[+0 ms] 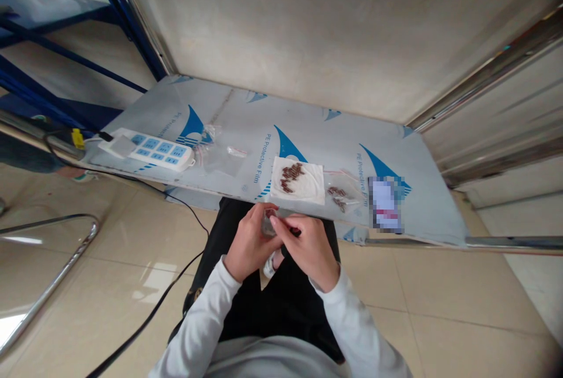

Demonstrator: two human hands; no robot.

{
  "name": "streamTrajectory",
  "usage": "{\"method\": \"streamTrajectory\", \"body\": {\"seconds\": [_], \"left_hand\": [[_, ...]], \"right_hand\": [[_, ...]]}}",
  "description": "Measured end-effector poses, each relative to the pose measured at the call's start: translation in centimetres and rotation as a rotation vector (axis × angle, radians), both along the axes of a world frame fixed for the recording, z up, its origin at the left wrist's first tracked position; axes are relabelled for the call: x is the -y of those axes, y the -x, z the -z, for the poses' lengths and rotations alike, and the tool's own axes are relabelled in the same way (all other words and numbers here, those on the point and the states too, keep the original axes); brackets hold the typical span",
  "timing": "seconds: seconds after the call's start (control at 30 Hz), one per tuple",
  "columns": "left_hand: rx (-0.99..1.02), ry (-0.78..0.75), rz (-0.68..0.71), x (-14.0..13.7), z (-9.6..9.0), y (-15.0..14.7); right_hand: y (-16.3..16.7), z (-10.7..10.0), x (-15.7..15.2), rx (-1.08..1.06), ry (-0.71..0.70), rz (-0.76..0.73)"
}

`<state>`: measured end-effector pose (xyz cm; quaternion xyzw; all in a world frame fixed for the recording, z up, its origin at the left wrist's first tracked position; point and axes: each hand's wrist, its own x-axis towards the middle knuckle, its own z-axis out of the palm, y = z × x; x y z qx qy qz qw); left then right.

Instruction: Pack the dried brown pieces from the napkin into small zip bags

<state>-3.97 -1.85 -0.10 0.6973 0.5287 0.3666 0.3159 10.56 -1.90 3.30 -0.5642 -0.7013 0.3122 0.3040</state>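
Over my lap, just off the table's front edge, my left hand [253, 244] is closed on a small clear plastic bag [267, 225] with a reddish line near its top. My right hand [309, 247] meets it from the other side, thumb and fingers pinched at the bag's edge. Whether anything is inside the bag, I cannot make out. Just beyond my hands a white cloth or tissue [313, 185] bears a heap of small brown pieces [291, 176]. To its right lies a clear zip bag [352, 184] with more brown pieces in it.
A white power strip [152, 151] with blue sockets lies on the film-covered table [246, 114] at left. Beside it are clear plastic bags [220, 155]. A blurred-out flat object [386, 205] lies at right. A black cable [176, 278] hangs near my left leg.
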Motion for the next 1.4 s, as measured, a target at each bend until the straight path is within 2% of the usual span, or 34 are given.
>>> {"method": "streamTrajectory", "body": {"seconds": [0.07, 0.13, 0.2, 0.33, 0.43, 0.77, 0.87, 0.93, 1.0, 1.07, 1.1, 1.17, 1.27, 1.4], "left_hand": [[0.000, 0.005, -0.056, 0.0, -0.1, 0.3], [-0.015, -0.004, -0.102, 0.1, -0.1, 0.5], [-0.030, -0.002, -0.108, 0.2, -0.1, 0.6], [-0.039, 0.015, -0.078, 0.3, 0.0, 0.6], [-0.033, 0.012, -0.078, 0.2, 0.1, 0.8], [-0.035, -0.001, -0.074, -1.0, 0.5, 0.9], [-0.034, -0.012, -0.080, -1.5, 0.4, 0.7], [-0.039, -0.013, -0.079, -1.9, 0.2, 0.5], [-0.044, -0.022, -0.062, -2.2, 0.1, 0.3], [-0.038, -0.039, -0.031, -2.5, -0.1, 0.1], [-0.027, -0.049, -0.018, -2.5, -0.2, 0.0], [0.012, -0.069, -0.003, -2.6, -0.5, -0.3], [0.062, -0.088, 0.004, -2.5, -0.9, -0.8], [0.086, -0.089, 0.022, -2.2, -1.1, -1.1]], "right_hand": [[-1.1, 1.5, -2.0, -0.007, -0.064, 0.063], [-2.2, 3.6, -4.6, 0.081, -0.134, 0.168], [-2.9, 5.9, -7.1, 0.247, -0.097, 0.116], [-2.9, 9.0, -9.8, 0.372, -0.054, 0.032], [-2.6, 9.5, -10.2, 0.433, -0.048, 0.030], [-2.8, 9.0, -10.3, 0.580, 0.004, 0.162], [-2.9, 8.4, -10.3, 0.564, 0.009, 0.196], [-2.9, 7.2, -9.8, 0.538, 0.004, 0.218], [-2.6, 5.0, -8.6, 0.392, -0.040, 0.247], [-2.0, 2.4, -6.6, 0.123, -0.107, 0.251], [-1.6, 1.0, -5.5, 0.009, -0.122, 0.220], [-0.9, -1.1, -3.4, -0.080, -0.113, 0.129], [-0.3, -2.7, -1.6, 0.012, -0.124, 0.034], [-0.4, -3.0, -1.6, 0.225, -0.169, -0.056]]}}
